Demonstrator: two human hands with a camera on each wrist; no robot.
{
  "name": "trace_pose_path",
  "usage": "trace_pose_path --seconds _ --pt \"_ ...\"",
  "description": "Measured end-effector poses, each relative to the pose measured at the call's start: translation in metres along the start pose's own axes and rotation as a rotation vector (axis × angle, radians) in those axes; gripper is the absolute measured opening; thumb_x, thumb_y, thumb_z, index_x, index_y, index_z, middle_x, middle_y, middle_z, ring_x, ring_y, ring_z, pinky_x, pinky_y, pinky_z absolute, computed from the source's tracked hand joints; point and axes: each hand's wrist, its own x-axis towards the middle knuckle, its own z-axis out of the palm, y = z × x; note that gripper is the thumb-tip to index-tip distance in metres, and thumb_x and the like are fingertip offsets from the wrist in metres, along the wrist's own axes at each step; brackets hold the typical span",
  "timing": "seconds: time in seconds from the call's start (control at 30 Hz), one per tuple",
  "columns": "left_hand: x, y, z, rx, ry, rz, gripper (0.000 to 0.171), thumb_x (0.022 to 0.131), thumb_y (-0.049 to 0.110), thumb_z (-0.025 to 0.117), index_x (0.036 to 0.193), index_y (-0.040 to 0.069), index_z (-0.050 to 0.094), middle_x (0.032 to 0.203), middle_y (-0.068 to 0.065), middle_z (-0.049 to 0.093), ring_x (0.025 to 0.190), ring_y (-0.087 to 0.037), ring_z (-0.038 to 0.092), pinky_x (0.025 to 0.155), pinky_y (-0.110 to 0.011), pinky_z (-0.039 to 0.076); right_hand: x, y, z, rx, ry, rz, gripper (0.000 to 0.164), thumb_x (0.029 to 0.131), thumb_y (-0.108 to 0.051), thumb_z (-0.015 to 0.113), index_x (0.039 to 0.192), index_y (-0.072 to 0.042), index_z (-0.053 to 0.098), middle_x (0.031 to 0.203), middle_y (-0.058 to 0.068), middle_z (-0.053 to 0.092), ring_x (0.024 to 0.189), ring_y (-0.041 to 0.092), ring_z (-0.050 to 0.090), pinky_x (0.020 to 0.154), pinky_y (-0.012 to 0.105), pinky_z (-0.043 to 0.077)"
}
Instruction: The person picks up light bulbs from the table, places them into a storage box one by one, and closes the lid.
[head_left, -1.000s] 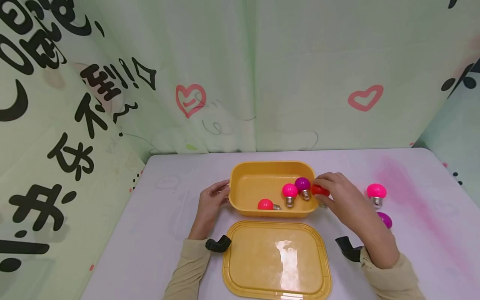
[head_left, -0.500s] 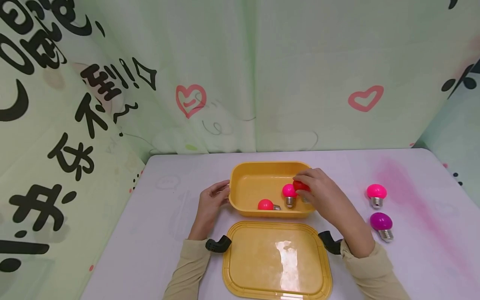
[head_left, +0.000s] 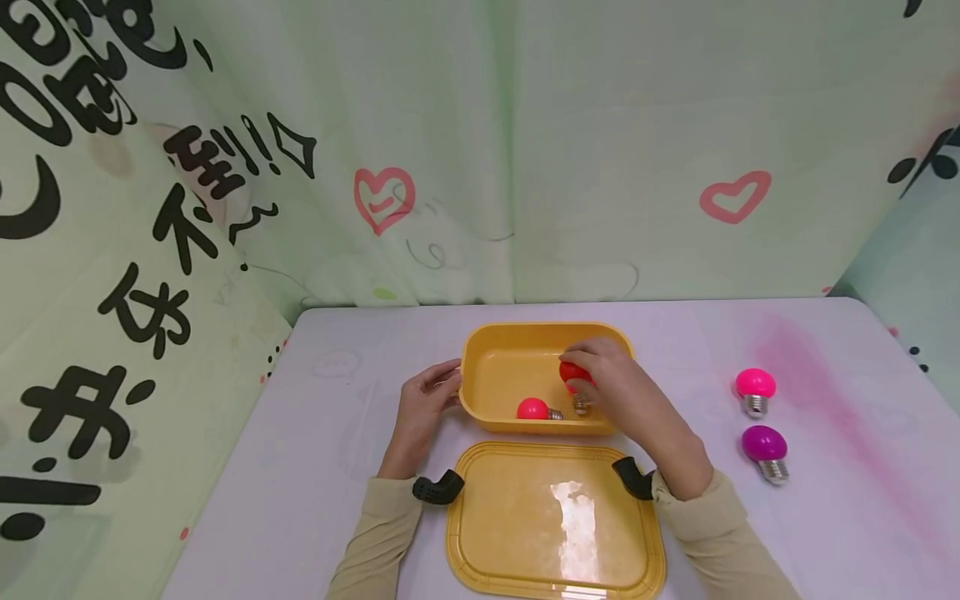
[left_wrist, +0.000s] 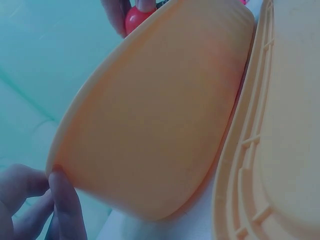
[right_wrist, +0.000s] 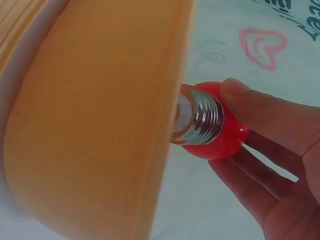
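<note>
My right hand (head_left: 626, 392) holds a red light bulb (head_left: 572, 372) by its round end, over the yellow plastic container (head_left: 502, 354). In the right wrist view, the red bulb's metal screw base (right_wrist: 202, 117) points toward the container wall, with thumb and fingers around the red globe. At the container's left end my left hand (head_left: 420, 408) pinches the rim, as the left wrist view shows thumb and finger (left_wrist: 65, 210) there. Inside lies a pinkish-red bulb (head_left: 532, 408) on its side. Another bulb's metal base (head_left: 582, 405) shows below the held one; the rest is covered.
The yellow lid (head_left: 517, 517) lies flat on the white table (head_left: 352, 375), in front of the container. To the right are a pink bulb (head_left: 755, 383) and a purple bulb (head_left: 765, 443). A pale green curtain (head_left: 585, 125) stands behind the table.
The right hand has moved left with the red bulb, from the container's right edge to over its interior, and now covers the purple bulb inside. The left hand has stayed at the rim.
</note>
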Motion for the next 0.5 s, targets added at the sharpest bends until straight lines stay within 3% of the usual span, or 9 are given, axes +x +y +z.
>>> trace_pose_path --seconds 0.2,0.5 --pt "0.000 0.000 0.000 -0.011 -0.002 0.013 0.032 0.094 0.013 0.068 0.124 0.003 0.067 0.120 -0.021 0.065 0.092 -0.021 0.067 0.074 -0.023 0.058 0.005 0.000 0.010 0.005 0.008 -0.031 0.030 0.081 -0.002 0.079 0.110 0.003 0.070 0.113 0.017 0.066 0.107 0.036 0.059 0.085 0.045 0.057" --pt "0.000 0.000 0.000 -0.002 -0.002 0.009 0.032 0.094 0.013 0.068 0.125 0.004 0.066 0.120 -0.018 0.066 0.091 -0.019 0.067 0.075 -0.023 0.058 0.013 0.001 0.019 0.005 -0.051 -0.038 0.030 0.083 -0.003 0.078 0.111 0.002 0.070 0.114 0.017 0.066 0.108 0.035 0.059 0.087 0.046 0.057"
